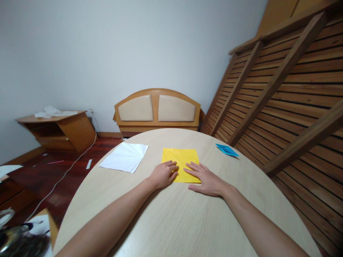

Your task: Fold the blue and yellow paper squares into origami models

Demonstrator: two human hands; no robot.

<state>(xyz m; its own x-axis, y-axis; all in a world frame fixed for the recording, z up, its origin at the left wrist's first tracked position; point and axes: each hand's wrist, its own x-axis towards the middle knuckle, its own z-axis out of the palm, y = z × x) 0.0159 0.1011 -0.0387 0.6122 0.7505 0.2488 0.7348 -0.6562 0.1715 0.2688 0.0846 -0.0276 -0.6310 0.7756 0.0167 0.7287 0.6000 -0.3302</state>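
A square yellow sheet of paper (180,155) with faint creases lies flat on the round wooden table (171,217). My left hand (164,174) rests on the sheet's lower left part, its fingers a little bent and apart. On the lower right part lies my right hand (205,179), fingers spread, with its thumb on the table just below the paper's near edge. Neither hand grips anything. Left of the yellow paper is a creased white sheet of paper (124,157). A folded blue paper boat (227,150) sits near the table's right edge.
Beyond the table a wooden headboard (156,107) with two cream panels stands against the wall. Slatted wooden bed panels (252,103) lean along the right. A low cabinet (72,132) and a white cable (64,174) are at left, with cluttered items at the lower left.
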